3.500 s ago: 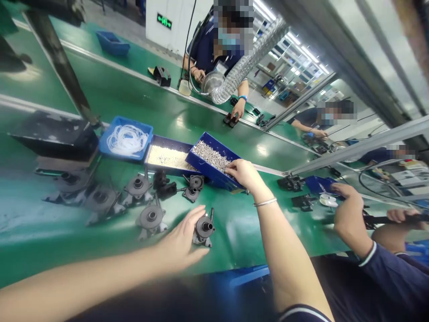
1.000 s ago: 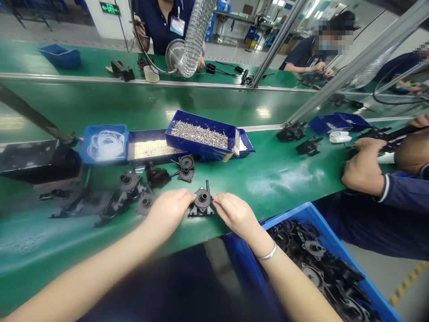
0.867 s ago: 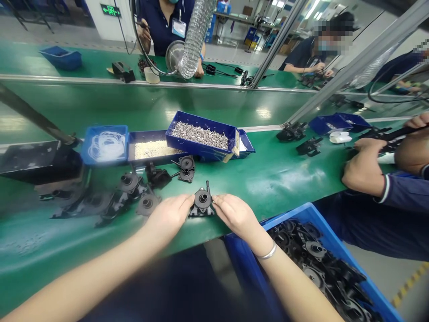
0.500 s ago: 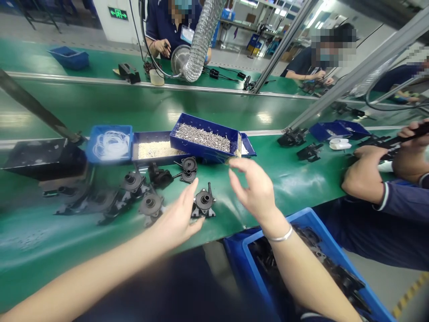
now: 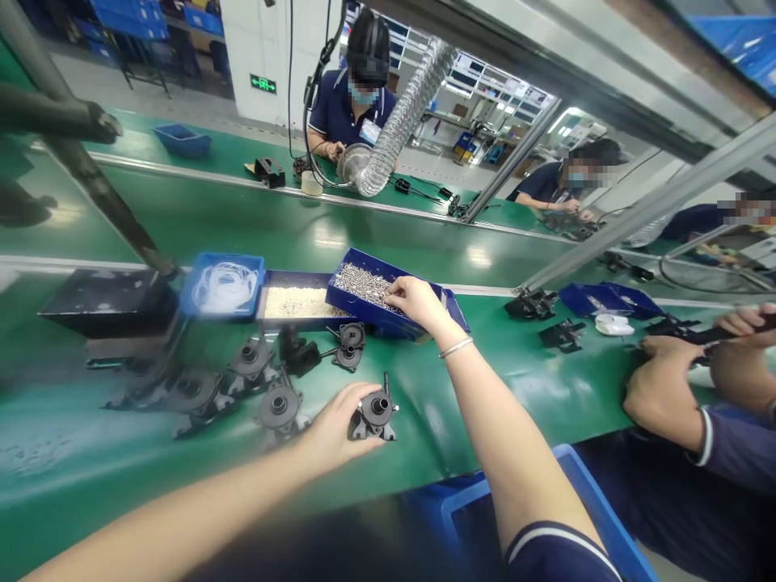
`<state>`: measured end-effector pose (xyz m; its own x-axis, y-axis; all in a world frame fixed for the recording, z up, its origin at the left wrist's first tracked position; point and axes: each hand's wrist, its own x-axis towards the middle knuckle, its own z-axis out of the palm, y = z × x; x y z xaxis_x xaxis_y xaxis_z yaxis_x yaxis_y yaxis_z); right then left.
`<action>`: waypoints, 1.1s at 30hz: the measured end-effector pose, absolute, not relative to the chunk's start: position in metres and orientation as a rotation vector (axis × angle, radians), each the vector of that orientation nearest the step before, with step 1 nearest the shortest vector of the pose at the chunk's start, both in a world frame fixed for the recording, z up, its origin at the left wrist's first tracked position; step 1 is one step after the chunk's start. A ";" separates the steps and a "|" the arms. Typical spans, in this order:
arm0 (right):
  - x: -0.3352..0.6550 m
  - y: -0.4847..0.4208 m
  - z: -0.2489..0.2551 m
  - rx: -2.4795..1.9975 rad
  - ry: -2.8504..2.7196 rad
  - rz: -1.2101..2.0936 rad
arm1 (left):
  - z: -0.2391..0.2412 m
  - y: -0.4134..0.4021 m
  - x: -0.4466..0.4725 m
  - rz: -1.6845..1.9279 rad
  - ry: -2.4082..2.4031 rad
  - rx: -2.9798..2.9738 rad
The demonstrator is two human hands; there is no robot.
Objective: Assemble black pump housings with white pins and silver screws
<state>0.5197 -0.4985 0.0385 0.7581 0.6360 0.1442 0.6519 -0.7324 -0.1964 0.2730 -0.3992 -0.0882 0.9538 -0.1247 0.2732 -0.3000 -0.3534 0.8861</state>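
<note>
My left hand (image 5: 345, 428) curls its thumb and fingers around the left side of a black pump-like housing (image 5: 380, 406), which rests on the green bench with a spout pointing up. My right hand (image 5: 412, 301) reaches into a dark blue bin of small silvery screws (image 5: 360, 279). Its fingers are pinched together in the pile, and the fingertips are partly hidden among the screws. Similar black housings (image 5: 280, 404) stand left of my left hand. Black round parts (image 5: 350, 343) lie between them and the screw bin.
Left of the screws are a bin of pale small pieces (image 5: 303, 303) and a blue tray of white tubing rings (image 5: 224, 287). A blue crate (image 5: 449, 517) stands below the bench edge. At right, a co-worker's arm (image 5: 667, 396) is close. A metal post (image 5: 115, 210) rises at left.
My right hand has moved from in front of the screw bin into its screws. My left hand has closed around the black housing. The camera view has tilted up.
</note>
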 end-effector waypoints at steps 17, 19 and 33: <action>0.513 -0.492 0.048 -2.734 -0.953 -0.077 | -0.083 -0.393 0.273 0.186 -0.319 1.851; 0.512 -0.487 0.047 -2.759 -0.971 -0.081 | -0.081 -0.393 0.273 0.186 -0.317 1.848; 0.510 -0.491 0.052 -2.895 -1.015 0.012 | -0.085 -0.392 0.273 0.186 -0.331 1.845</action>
